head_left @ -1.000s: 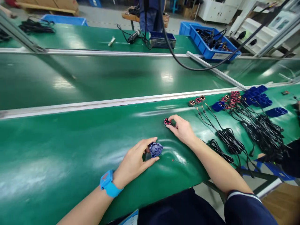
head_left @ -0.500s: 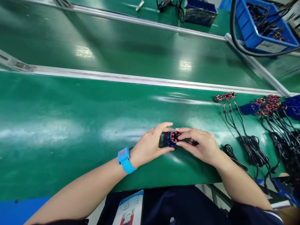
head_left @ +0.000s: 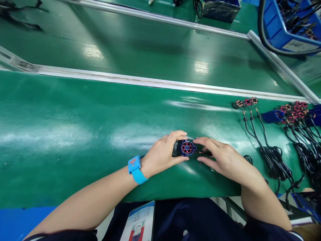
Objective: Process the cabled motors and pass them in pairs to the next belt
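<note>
My left hand, with a blue band at the wrist, grips a dark blue motor housing between thumb and fingers. Inside the housing's round open end, facing up, sits a ring of red-wound coils. Just to the right is my right hand, its thumb and forefinger spread apart and clear of the housing's rim. A dark lead runs from the housing under the right fingers, where most of it is hidden.
To the right lie three coil cores with bundled black cables. Beyond them are a blue housing and a heap of red-wound cores. A metal rail crosses behind. A blue bin stands at the back right.
My right fingers have let go of the coil core and moved right. The core now sits lower in the housing, whose rim shows around it. The view has shifted slightly.
</note>
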`<action>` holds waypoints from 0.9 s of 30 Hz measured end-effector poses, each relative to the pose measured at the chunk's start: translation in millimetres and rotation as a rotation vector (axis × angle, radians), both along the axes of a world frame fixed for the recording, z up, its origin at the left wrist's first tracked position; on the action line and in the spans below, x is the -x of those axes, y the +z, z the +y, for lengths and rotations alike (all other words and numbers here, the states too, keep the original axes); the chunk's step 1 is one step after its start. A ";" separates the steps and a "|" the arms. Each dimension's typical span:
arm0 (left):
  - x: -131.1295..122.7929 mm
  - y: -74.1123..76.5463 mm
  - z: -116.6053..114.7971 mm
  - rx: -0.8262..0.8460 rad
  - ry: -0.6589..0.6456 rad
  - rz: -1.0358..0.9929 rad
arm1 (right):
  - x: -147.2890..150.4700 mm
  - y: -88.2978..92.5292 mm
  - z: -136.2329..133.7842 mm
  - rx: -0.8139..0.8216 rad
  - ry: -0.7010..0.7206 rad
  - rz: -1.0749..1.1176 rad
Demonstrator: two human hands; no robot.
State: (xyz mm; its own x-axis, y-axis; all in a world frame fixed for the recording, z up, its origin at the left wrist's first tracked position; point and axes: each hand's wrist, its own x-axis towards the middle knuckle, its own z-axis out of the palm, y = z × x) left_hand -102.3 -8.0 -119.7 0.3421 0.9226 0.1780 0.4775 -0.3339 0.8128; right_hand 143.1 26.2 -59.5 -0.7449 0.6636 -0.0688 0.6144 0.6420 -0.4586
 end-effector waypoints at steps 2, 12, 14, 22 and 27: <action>0.4 -1.4 0.7 -0.053 -0.015 0.004 | -3.3 4.9 -0.8 0.000 -0.038 -0.007; 4.2 5.9 1.9 -0.359 -0.130 0.187 | 23.1 -10.9 -11.4 -0.322 -0.019 0.027; 3.4 7.8 0.8 -0.412 -0.114 0.198 | 26.4 -12.0 -11.9 -0.394 -0.008 -0.016; 1.1 7.0 4.4 -0.355 -0.108 0.282 | 9.7 -4.0 -0.3 -0.021 -0.017 0.070; 4.1 2.2 7.4 -0.348 -0.200 0.205 | -1.7 -2.0 2.8 0.028 -0.106 0.202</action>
State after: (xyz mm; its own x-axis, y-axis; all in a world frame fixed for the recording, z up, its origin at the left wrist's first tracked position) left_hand -106.5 -0.6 -117.5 0.5678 0.7323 0.3760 0.5154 -0.6724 0.5313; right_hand 144.8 29.1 -61.5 -0.6720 0.7385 0.0552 0.5715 0.5645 -0.5956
